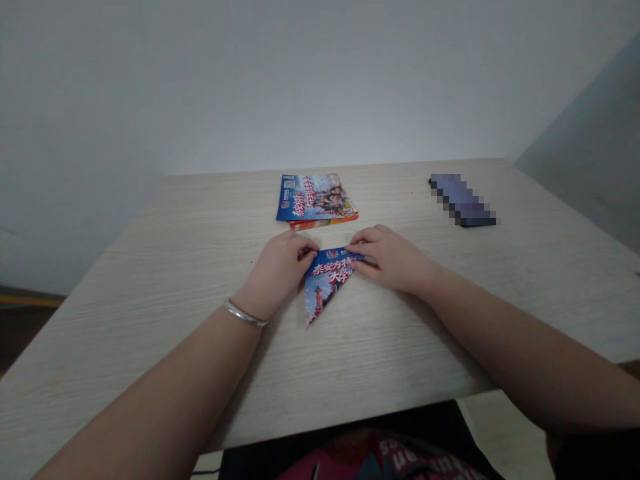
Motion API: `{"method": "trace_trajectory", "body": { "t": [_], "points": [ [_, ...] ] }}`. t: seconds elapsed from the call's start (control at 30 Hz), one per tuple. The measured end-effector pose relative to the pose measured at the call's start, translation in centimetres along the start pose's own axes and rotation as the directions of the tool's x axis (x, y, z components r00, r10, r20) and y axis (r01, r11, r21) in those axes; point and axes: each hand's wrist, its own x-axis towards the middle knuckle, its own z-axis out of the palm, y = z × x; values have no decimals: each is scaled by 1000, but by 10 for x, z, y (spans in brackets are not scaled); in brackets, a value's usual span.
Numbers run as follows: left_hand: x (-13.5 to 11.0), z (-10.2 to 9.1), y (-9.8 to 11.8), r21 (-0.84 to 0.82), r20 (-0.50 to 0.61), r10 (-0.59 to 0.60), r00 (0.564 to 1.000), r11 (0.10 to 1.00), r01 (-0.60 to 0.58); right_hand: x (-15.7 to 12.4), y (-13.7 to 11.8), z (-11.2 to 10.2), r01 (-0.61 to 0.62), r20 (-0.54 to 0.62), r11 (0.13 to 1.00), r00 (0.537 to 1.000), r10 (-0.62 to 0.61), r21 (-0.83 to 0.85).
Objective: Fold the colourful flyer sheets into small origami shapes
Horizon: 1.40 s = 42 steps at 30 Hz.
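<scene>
Paper (325, 283), blue, printed and triangular, lay on the pale wood-grain counter (175, 267), pinched near its far corners by the left hand (280, 270) and right hand (395, 261); uneven finger pressure or slipping could have skewed its edges.

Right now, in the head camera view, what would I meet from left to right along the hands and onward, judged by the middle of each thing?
Silver bangle → left hand → folded printed flyer → right hand → pixelated phone-like object.
</scene>
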Motion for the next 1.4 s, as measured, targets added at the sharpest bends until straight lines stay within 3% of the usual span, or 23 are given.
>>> {"method": "trace_trajectory", "body": {
  "t": [0.17, 0.4, 0.53, 0.63, 0.9, 1.17, 1.4],
  "points": [
    [-2, 0, 0, 67, 3, 57, 998, 996, -57, 0, 0, 0, -5, -3, 1000, 1000, 5, -23],
    [-3, -5, 14, 249, 95, 126, 987, 957, -146, 1, 0, -1, -6, 2, 998, 1000, 6, -58],
    [-5, -6, 21, 214, 113, 147, 983, 962, -169, 2, -2, -4, -19, 20, 998, 1000, 20, -56],
    [-8, -8, 28, 206, 135, 145, 980, 963, -171, 3, -3, -5, -19, 20, 999, 1000, 20, -47],
    [-19, -14, 51, 375, 198, 83, 977, 914, -154, 5, 3, -9, -25, 55, 999, 998, 27, -30],
    [-21, -14, 53, 439, 192, 73, 979, 886, -152, 2, 11, -24, -28, 189, 999, 982, 31, -16],
    [-21, -11, 58, 435, 205, 42, 978, 891, -129, 1, 11, -29, -96, 195, 990, 974, 115, -107]
  ]
}}
